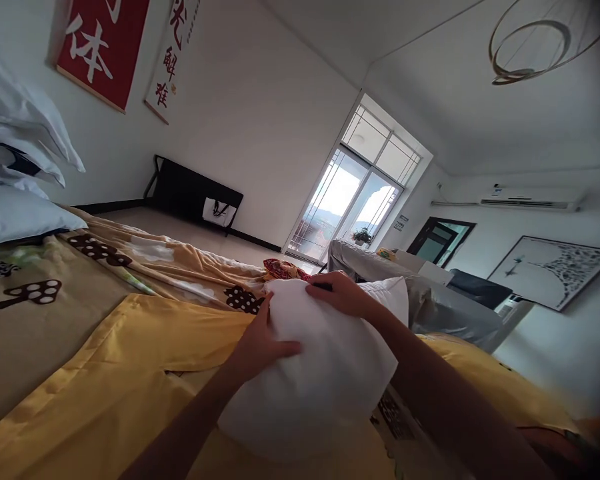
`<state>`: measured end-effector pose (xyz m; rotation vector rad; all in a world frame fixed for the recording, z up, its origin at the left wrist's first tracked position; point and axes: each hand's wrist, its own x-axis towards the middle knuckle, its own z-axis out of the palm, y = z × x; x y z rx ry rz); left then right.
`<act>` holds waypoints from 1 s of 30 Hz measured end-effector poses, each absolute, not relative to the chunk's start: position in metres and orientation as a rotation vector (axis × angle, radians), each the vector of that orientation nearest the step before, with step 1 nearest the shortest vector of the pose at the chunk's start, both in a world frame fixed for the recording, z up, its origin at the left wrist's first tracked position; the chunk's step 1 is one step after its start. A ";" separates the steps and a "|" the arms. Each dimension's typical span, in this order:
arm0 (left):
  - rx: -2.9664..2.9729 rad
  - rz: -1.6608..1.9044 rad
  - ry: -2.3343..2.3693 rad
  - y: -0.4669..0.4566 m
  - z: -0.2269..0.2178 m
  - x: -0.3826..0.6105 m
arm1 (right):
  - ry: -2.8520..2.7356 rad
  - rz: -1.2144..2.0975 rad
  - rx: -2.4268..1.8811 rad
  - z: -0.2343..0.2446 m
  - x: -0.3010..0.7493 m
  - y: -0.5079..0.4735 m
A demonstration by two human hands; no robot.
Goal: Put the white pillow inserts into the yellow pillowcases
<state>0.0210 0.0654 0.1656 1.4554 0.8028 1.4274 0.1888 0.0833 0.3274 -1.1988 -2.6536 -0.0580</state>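
One bare left hand (263, 343), one bare right hand (344, 293); one plump white cloth pillow (320, 373) held. One red hanging scroll (103, 57), one white hanging scroll (169, 63). One green potted plant (363, 236), one white air conditioner (530, 199), one black-framed picture (553, 273).

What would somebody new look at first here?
Probably the big white pillow in the middle, with the left hand and right hand on it. Next might come the bright glass doors beyond, then the red hanging with white writing, upper left.
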 end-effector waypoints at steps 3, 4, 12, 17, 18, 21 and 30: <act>1.358 1.598 0.933 0.061 0.168 0.032 | -2.684 -0.039 -1.183 0.334 0.188 0.068; 1.363 1.665 0.932 0.058 0.170 0.032 | -2.677 -0.077 -1.174 0.334 0.188 0.061; 1.640 1.947 0.971 0.042 0.170 0.019 | -2.682 -0.227 -1.091 0.283 0.179 0.062; 1.602 1.835 1.015 0.055 0.170 0.015 | -2.493 -0.379 -1.202 0.276 0.194 0.096; 1.612 1.716 1.023 0.057 0.170 0.015 | -2.426 -0.423 -1.232 0.280 0.199 0.100; 1.695 1.331 1.038 0.061 0.163 0.022 | -2.257 -0.496 -1.285 0.293 0.214 0.104; 1.526 1.343 1.193 0.105 0.107 0.034 | -2.313 -0.831 -0.802 0.235 0.207 0.053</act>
